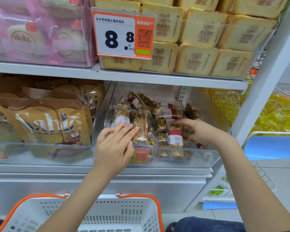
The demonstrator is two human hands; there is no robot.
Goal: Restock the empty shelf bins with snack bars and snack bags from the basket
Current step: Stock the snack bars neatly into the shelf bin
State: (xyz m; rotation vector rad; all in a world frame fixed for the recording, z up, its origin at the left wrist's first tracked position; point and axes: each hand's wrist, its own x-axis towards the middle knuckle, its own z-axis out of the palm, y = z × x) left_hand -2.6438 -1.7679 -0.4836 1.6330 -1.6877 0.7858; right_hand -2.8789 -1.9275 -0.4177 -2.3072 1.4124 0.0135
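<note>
White shop shelving (141, 77) fills the view, holding clear plastic bins. Both hands reach into the middle bin (206, 154) of wrapped snack bars. Left hand (115, 146) has its fingers (124, 126) laid nearly straight across one upright bar (140, 129), thumb at the bar's lower edge. Right hand (201, 131) hovers with relaxed, slightly bent fingers beside a red-banded bar (175, 139), holding nothing visible. More bars (149, 102) lie piled behind. Below, a white basket (107, 213) with orange rim sits by the person's knees.
</note>
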